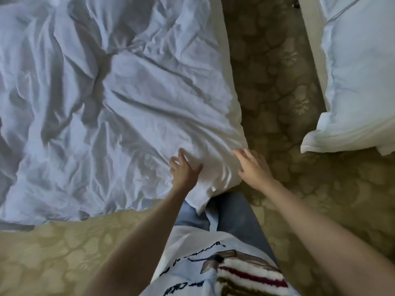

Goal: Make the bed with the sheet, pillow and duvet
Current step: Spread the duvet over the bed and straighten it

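Nearest: torso in printed white T-shirt [192,253] and blue jeans [230,218], standing on patterned carpet [277,92]. Left hand [184,169]: fingers spread, relaxed, resting on the corner of the white duvet [106,92], gripping nothing. Right hand [253,167]: fingers extended, tips at the duvet's rt edge (contact unclear). Duvet lies crumpled across the bed, corner hanging at the jeans. Far rt: second white bedding [359,82], well apart.

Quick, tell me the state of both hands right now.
Left hand: open, fingers spread, touching the duvet near its corner.
Right hand: open, fingers straight at the duvet's edge, holding nothing.
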Action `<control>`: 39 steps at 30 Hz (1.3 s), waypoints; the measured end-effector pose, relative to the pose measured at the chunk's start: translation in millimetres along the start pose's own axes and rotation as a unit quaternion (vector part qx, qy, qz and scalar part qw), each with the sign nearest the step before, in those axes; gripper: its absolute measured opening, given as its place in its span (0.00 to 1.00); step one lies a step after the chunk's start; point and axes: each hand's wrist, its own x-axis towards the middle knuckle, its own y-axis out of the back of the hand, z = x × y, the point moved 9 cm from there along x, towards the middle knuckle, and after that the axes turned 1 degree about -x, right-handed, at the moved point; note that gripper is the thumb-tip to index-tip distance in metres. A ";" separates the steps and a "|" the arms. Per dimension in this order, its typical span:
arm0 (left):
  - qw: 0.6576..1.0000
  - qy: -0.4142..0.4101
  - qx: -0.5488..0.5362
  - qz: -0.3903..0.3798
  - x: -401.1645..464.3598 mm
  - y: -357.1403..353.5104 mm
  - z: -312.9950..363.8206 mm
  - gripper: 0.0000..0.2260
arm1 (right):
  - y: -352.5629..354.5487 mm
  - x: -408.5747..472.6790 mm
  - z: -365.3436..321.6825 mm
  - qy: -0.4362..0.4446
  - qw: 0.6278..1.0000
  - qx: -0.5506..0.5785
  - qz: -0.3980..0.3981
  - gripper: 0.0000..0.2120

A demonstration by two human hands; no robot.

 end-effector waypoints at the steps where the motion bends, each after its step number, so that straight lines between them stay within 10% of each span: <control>1: 1.000 0.023 -0.006 0.002 3.3 -7.2 -1.2 0.39 | -2.8 9.5 1.6 0.016 1.000 -0.022 -0.012 0.32; 9: 0.983 0.113 0.020 0.144 24.0 -35.9 -11.5 0.43 | -70.9 81.6 -0.8 0.094 0.979 -0.136 -0.119 0.53; 13: 0.973 0.031 -0.033 0.224 17.6 -43.8 -14.9 0.31 | -64.8 93.5 -13.3 0.124 0.986 -0.107 0.042 0.30; 16: 0.964 0.015 -0.026 0.264 3.6 -40.2 -17.6 0.23 | -59.9 90.8 -14.7 0.169 0.986 -0.006 0.006 0.10; 39: 0.946 -0.071 -0.151 0.278 -197.0 -118.0 56.0 0.10 | 56.0 -103.3 129.8 0.231 0.955 0.158 0.093 0.08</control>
